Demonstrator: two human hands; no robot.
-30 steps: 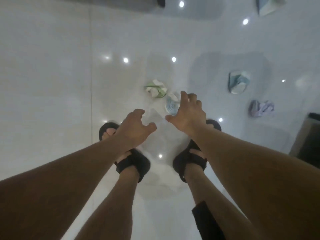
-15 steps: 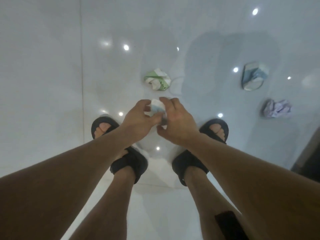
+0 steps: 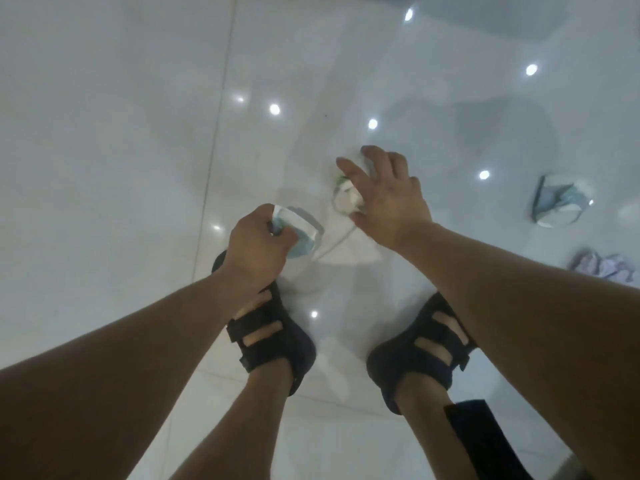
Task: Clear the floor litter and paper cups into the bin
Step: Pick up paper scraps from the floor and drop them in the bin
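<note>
Your left hand [image 3: 258,249] grips a crushed blue-and-white paper cup [image 3: 305,232] — its inside hidden. Your right hand [image 3: 389,197], fingers spread, is over a crumpled green-and-white wad [image 3: 346,199] on the floor [image 3: 104,133].

My left hand [image 3: 256,247]: grips a squashed blue-white paper cup [image 3: 301,233].
My right hand [image 3: 389,199]: fingers spread over a green-white paper wad [image 3: 346,200].
Floor [image 3: 104,133], right edge: crushed cup [image 3: 557,202], purple wad [image 3: 602,268].

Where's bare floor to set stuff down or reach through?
Bare: tile left of the grout line, and between left sandal and right sandal. Crowded: crushed blue cup, lilac paper wad at right; green-white wad under right hand.
</note>
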